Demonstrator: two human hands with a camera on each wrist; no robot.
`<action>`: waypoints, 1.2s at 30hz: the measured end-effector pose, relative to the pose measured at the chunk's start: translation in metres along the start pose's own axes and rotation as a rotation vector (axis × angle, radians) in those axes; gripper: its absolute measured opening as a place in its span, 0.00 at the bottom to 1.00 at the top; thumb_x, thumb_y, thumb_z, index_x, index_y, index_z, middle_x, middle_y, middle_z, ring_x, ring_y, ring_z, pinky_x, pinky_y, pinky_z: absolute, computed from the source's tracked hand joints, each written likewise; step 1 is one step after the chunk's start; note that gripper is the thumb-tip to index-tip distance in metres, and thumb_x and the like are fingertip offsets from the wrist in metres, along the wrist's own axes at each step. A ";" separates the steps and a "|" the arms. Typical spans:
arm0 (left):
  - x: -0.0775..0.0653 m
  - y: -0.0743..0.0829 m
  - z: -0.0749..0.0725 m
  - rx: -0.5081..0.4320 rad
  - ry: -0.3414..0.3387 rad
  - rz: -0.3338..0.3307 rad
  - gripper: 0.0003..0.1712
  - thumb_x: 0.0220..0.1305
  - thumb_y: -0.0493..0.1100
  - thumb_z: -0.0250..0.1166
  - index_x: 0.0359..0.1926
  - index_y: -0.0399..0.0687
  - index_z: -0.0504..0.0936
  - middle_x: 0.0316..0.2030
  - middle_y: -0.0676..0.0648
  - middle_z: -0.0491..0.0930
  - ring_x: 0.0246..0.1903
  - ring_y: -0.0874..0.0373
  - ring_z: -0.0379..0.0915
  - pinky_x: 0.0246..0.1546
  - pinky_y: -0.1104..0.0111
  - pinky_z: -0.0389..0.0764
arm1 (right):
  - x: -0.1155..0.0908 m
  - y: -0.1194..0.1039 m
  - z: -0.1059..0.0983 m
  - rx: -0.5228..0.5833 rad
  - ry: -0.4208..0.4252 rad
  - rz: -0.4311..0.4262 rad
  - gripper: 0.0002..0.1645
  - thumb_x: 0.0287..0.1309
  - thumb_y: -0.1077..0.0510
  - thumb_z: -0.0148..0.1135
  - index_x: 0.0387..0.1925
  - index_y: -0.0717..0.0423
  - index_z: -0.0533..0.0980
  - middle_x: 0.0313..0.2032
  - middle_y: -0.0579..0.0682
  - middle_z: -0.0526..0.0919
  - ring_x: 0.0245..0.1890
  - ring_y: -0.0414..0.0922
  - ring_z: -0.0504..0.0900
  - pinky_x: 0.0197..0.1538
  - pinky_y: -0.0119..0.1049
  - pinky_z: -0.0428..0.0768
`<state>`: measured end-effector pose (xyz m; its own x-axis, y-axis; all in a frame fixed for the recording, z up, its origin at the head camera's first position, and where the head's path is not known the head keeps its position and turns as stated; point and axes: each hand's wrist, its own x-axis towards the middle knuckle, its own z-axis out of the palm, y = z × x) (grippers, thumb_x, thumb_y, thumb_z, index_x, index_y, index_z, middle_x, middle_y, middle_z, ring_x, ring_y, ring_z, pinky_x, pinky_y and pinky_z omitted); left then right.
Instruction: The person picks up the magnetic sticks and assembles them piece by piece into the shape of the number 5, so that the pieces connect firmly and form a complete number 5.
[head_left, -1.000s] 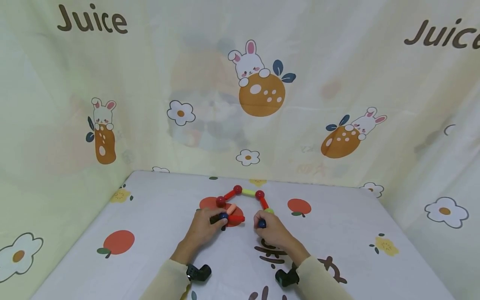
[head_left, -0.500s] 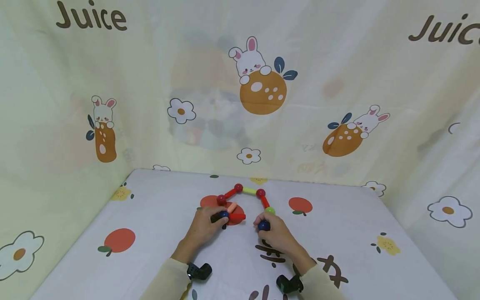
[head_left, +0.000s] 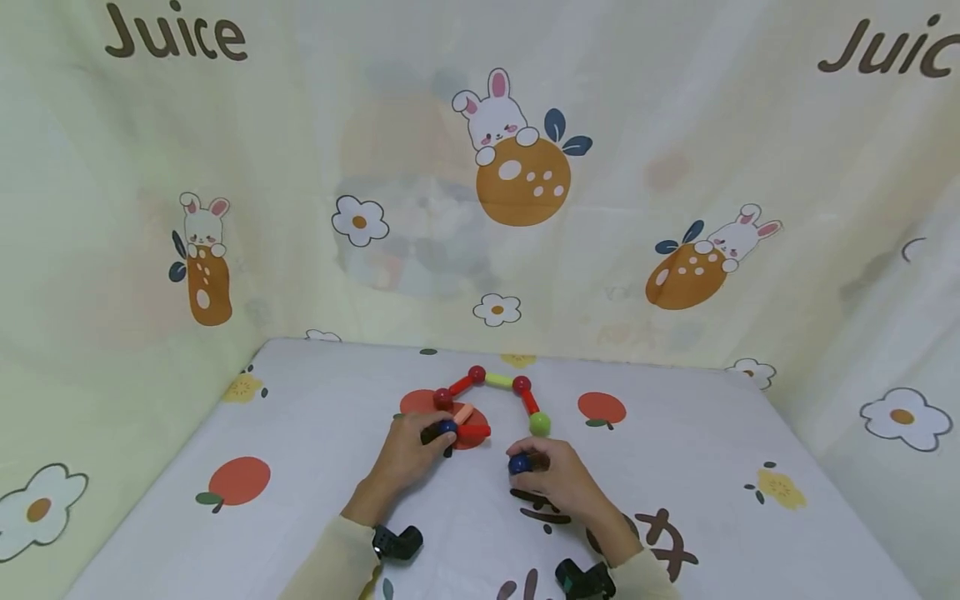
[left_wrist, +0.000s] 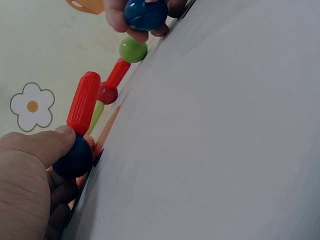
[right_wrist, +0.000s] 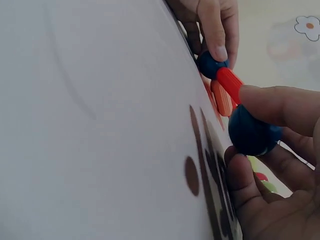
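Note:
My left hand (head_left: 408,452) pinches a blue ball (left_wrist: 75,157) with thumb and fingers. From that ball a red rod (left_wrist: 84,102) sticks out toward the right hand, and an orange rod (head_left: 465,413) points away toward the back. Between thumb and fingers my right hand (head_left: 566,477) holds a second blue ball (right_wrist: 250,131), apart from the red rod's free end in the head view. Behind both hands lies a chain of rods and balls: dark red balls (head_left: 477,374), red rods, a yellow-green rod (head_left: 498,381), and a green ball (head_left: 540,424) at its right end.
A white cloth printed with fruit (head_left: 240,481) and dark lettering covers the table (head_left: 300,400). A pale curtain (head_left: 420,100) with rabbits and flowers closes off the back and both sides. Each wrist wears a small black camera (head_left: 397,543).
My right hand has drawn back toward me with its blue ball, so the green ball at the chain's end now shows whole. The left hand keeps its place.

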<state>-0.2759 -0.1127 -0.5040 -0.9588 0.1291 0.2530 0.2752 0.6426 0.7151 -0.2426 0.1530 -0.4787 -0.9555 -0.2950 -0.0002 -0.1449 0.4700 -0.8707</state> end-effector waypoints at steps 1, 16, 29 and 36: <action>0.000 0.000 0.000 0.000 0.004 0.005 0.21 0.65 0.47 0.72 0.59 0.54 0.85 0.53 0.49 0.83 0.55 0.50 0.74 0.58 0.49 0.77 | 0.000 0.001 -0.001 0.003 0.001 -0.009 0.19 0.54 0.62 0.75 0.50 0.53 0.83 0.45 0.50 0.83 0.44 0.48 0.78 0.47 0.41 0.83; 0.002 -0.004 -0.001 -0.008 0.006 -0.015 0.22 0.65 0.47 0.71 0.59 0.53 0.84 0.58 0.47 0.82 0.61 0.47 0.73 0.63 0.47 0.73 | -0.005 0.001 0.006 0.036 0.052 0.063 0.21 0.49 0.66 0.78 0.46 0.54 0.82 0.44 0.51 0.82 0.44 0.50 0.76 0.46 0.40 0.80; 0.003 -0.003 0.001 -0.037 -0.008 -0.002 0.21 0.65 0.46 0.71 0.59 0.54 0.84 0.57 0.48 0.82 0.61 0.48 0.73 0.63 0.47 0.73 | -0.009 0.001 0.006 0.027 0.060 0.063 0.23 0.45 0.65 0.80 0.45 0.54 0.82 0.40 0.50 0.82 0.40 0.49 0.75 0.42 0.39 0.75; 0.002 -0.004 0.000 -0.038 -0.004 0.022 0.21 0.65 0.46 0.71 0.59 0.52 0.84 0.57 0.47 0.82 0.60 0.47 0.74 0.63 0.46 0.73 | -0.009 0.000 0.006 0.043 0.057 0.055 0.23 0.45 0.65 0.79 0.45 0.56 0.82 0.40 0.50 0.82 0.40 0.49 0.75 0.43 0.38 0.76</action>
<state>-0.2790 -0.1148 -0.5058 -0.9526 0.1462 0.2667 0.2990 0.6101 0.7338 -0.2321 0.1510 -0.4819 -0.9751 -0.2208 -0.0216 -0.0816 0.4476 -0.8905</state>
